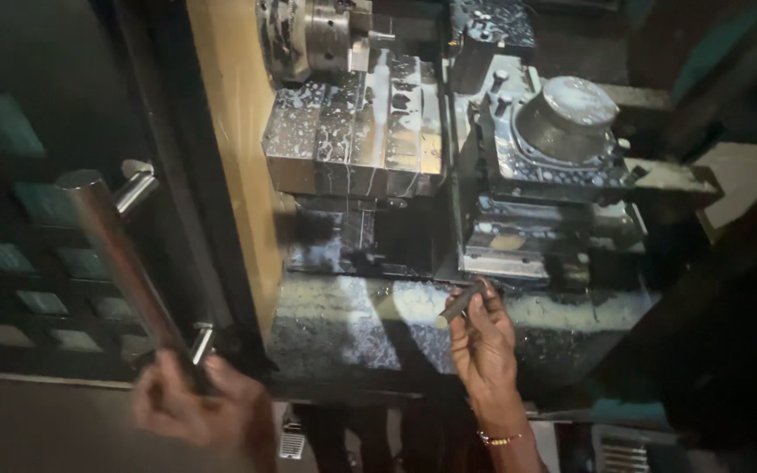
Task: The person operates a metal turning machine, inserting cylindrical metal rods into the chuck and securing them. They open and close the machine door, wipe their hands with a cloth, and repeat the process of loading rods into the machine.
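Left hand [193, 405]: closed around the lower end of the door handle [124, 263], a long steel bar that is seen slanting up to the left; the hand is blurred, so the finger positions cannot be told exactly.
Door handle: fixed by two short posts to a dark door panel [19, 219] with rows of small windows; the panel's right edge is met by a dark frame just beside the yellow wall.
Right hand [484, 346]: raised inside the machine, fingers pinched on a short dark rod [461, 304]; a thin bracelet [498, 439] is worn at the wrist.
Short dark rod: held tilted, its upper end near the lower edge of the turret block [554, 158], its lower end free over the sloped bed [343, 324].
Chuck [317, 35]: seen at the top, against the yellow wall [229, 131], with a wet, speckled metal block [352, 131] below it.
Turret block: set to the right of a narrow dark gap; a round grey cap is carried on top.
Open room: the sloped bed below the block and turret is left mostly free, bounded by the yellow wall on the left and a dark casing [729, 315] on the right.
Front edge: the lower lip of the bed is crossed by the right forearm.
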